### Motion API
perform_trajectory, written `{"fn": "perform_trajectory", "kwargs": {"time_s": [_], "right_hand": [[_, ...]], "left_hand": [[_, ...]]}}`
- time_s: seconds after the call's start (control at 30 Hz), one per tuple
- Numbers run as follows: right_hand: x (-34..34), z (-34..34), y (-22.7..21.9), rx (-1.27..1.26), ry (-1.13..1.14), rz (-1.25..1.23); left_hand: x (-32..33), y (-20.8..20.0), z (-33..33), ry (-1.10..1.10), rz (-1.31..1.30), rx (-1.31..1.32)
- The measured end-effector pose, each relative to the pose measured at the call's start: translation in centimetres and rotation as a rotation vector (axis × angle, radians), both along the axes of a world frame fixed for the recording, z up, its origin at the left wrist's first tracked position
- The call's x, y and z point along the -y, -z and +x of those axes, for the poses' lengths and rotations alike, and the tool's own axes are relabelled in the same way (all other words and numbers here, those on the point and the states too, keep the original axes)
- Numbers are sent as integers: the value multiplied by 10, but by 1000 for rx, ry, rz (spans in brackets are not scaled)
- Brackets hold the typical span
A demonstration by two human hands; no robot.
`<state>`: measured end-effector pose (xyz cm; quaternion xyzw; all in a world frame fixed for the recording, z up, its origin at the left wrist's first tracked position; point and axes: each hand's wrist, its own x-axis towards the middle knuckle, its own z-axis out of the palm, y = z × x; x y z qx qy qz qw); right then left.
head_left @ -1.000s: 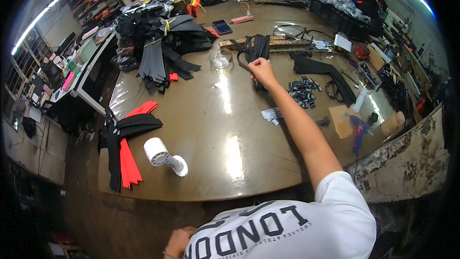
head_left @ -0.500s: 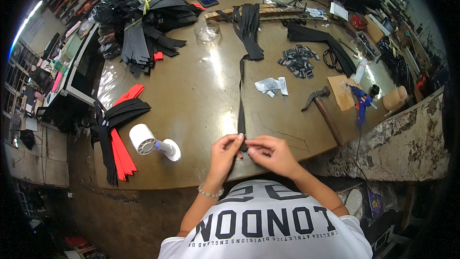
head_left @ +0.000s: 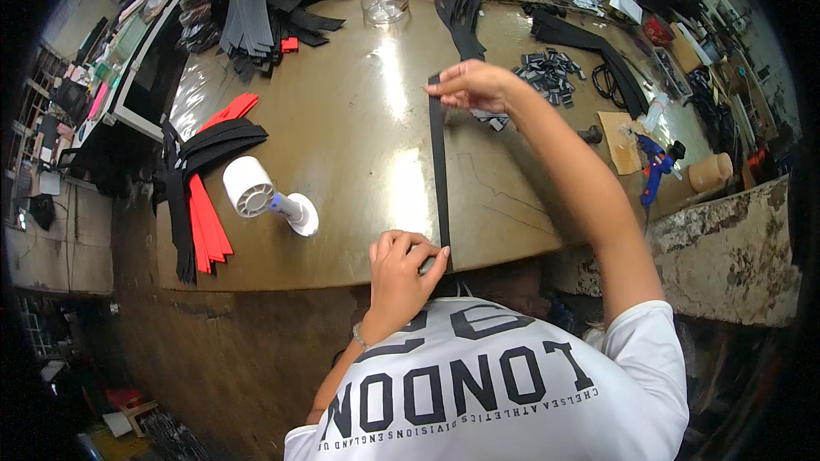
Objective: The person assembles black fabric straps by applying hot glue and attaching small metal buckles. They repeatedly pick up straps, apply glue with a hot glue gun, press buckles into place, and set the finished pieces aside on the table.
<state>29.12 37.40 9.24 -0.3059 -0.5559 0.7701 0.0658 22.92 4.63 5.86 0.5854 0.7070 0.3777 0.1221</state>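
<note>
Risk: the strip (head_left: 440,171) may twist or shift if the left hand (head_left: 406,269) loosens at its near end, or slip free if the right hand (head_left: 478,85) pulls unevenly. Strip: black, narrow, flat, nearly straight; positioned to the right of the fan (head_left: 246,179), running lengthwise over the table (head_left: 342,137). Right fingers: pinched on the strip's far end. Left fingers: curled, thumb against the near end; a firm grip cannot be confirmed.
</note>
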Motion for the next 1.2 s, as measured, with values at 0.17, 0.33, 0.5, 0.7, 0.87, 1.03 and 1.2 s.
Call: {"fn": "perform_trajectory", "kwargs": {"time_s": [0.17,0.33,0.5,0.7,0.87,1.03,1.2], "right_hand": [[-19,-38,14,16,52,687],[-24,-47,59,174,195,1198],[7,-34,44,-1,488,1151],[151,107,9,145,569,912],[251,206,59,302,-65,183],[305,216,133,401,112,274],[288,205,173,328,-131,77]], "left_hand": [[1,3,0,-11,43,-94],[1,7,-3,82,62,-240],[4,10,-3,89,52,-205],[10,15,-8,218,110,-252],[5,20,-9,218,166,-310],[7,23,-9,216,191,-350],[6,34,-6,140,351,-408]]}}
